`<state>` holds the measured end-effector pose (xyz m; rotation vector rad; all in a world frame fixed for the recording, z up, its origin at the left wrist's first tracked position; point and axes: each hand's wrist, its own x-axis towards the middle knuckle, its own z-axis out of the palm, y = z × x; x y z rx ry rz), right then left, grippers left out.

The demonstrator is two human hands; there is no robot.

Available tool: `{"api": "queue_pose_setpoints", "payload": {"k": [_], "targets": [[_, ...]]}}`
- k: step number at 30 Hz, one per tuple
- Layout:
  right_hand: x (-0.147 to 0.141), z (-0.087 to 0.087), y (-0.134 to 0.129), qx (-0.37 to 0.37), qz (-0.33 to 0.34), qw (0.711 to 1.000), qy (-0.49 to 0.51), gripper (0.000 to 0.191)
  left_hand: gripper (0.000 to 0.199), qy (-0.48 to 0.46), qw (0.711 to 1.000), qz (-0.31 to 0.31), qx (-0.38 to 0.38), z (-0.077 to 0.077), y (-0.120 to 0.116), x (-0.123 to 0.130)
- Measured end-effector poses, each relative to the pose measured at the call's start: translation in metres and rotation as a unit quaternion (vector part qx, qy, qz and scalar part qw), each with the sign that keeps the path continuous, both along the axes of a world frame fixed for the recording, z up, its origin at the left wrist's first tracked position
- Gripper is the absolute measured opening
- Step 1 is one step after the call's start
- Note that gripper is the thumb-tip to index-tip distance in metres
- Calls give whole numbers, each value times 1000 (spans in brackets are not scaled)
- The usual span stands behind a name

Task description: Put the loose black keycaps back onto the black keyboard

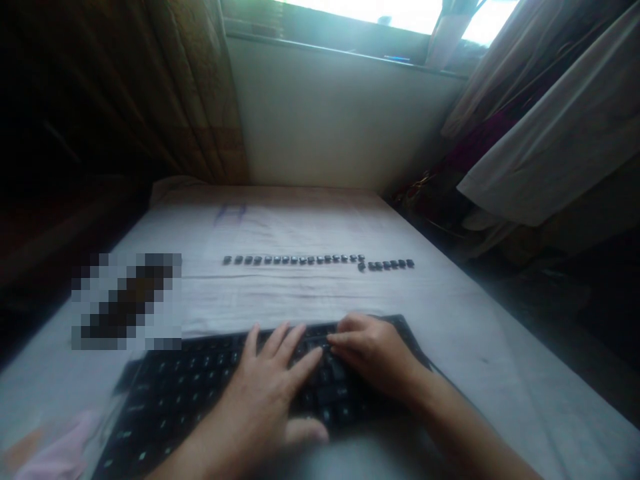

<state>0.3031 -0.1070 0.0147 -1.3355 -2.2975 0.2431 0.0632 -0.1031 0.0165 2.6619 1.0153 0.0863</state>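
A black keyboard [200,380] lies on the white sheet in front of me, slightly askew. Across its middle rests my left hand [273,380], fingers spread over the keys and thumb near the front edge. My right hand [367,347] is at the upper right part of the keyboard, with thumb and forefinger pinched together close to the keys. Whatever is between those fingertips is hidden or too small to name. Beyond the keyboard, small dark keycaps [300,260] stand in a long row, and a shorter row of keycaps [393,265] continues to the right.
The white sheet [450,320] covers a flat bed-like surface reaching to the wall. A blurred-out dark object [127,300] lies at left, and a pink cloth [57,447] at the lower left corner. Curtains [200,87] and hanging cloth [555,147] flank the window.
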Motion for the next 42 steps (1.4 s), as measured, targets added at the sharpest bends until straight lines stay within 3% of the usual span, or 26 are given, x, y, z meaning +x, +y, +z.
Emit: {"api": "queue_pose_setpoints", "payload": {"k": [10,22,27,34,39,42], "targets": [[-1,0,-1,9,-2,1000,-4,13,86,13,1000,4,-12,6,1,3],[1,-2,1,-48,-22,996,69,15,87,25,1000,8,-10,6,1,3],[7,6,5,-112,-16,983,147,19,88,14,1000,2,-4,7,1,4],[42,17,18,-92,-148,958,227,29,86,25,1000,4,-12,10,1,4],[69,8,24,-134,-292,909,266,44,87,17,1000,5,-3,6,1,3],[71,1,25,-161,-325,884,293,49,87,23,1000,5,-5,6,2,2]]}}
